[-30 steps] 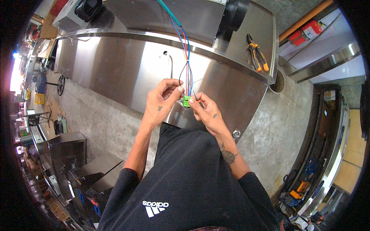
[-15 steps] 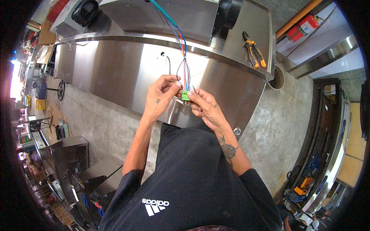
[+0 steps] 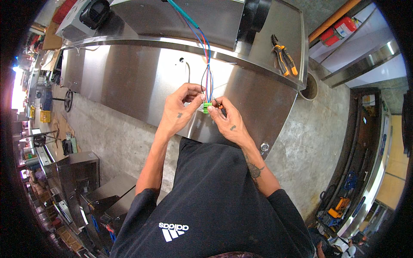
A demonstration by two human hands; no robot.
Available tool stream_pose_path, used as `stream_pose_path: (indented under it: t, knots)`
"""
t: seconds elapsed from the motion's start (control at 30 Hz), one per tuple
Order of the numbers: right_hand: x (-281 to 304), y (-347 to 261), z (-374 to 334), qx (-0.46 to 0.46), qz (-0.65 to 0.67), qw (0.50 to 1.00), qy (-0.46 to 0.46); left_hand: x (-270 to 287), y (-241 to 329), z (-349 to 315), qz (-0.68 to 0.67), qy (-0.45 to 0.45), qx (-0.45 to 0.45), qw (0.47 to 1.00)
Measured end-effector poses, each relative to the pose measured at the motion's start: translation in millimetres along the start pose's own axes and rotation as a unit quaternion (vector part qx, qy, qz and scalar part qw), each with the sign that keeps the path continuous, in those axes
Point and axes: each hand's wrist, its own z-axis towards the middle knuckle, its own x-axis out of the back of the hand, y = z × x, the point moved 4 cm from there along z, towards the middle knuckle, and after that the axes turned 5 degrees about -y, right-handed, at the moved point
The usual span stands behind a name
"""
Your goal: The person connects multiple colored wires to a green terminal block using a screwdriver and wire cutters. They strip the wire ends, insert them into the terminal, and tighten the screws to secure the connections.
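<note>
A small green terminal block (image 3: 208, 108) sits between my two hands above the steel panel. Red, blue and dark wires (image 3: 208, 77) run down into it from a teal sleeve (image 3: 185, 13). My left hand (image 3: 181, 106) is closed, its thumb and finger pinching a black wire (image 3: 202, 82) beside the block. With the thumb against the block's right side, my right hand (image 3: 228, 119) grips it. Among that hand's fingers is also a slim dark tool with an orange part (image 3: 220, 106); its kind is too small to make out.
Pliers with orange and black handles (image 3: 284, 60) lie on the raised steel surface at right. A hole (image 3: 181, 60) pierces the steel panel (image 3: 120, 81), with a grey cable (image 3: 188, 71) coming out. A fire extinguisher (image 3: 340, 32) is at the far right.
My right hand has turned, bringing the tool's orange part into sight between its fingers. The wires have shifted slightly right. My left hand keeps its pinch, rolled a little.
</note>
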Motion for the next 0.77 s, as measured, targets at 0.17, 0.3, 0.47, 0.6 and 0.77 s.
stream_pose_path:
  t: [0.17, 0.3, 0.47, 0.6, 0.77]
  knots:
    - [2, -2, -1, 0.013, -0.036, 0.999, 0.008, 0, 4, 1, 0.002, -0.01, 0.001, 1.0]
    - [1, -3, -3, 0.012, -0.033, 0.999, 0.014, 1, 8, 1, 0.012, -0.011, 0.008, 1.0]
    - [1, -3, -5, 0.019, -0.057, 0.998, 0.031, 0, 3, -1, -0.022, -0.016, 0.021, 0.999]
    - [1, -4, -5, 0.006, -0.029, 0.999, 0.027, -3, -1, -2, -0.035, -0.005, 0.015, 0.999]
    - [2, -1, -5, -0.001, -0.018, 1.0, 0.017, -3, 0, -3, -0.03, -0.008, 0.027, 0.999]
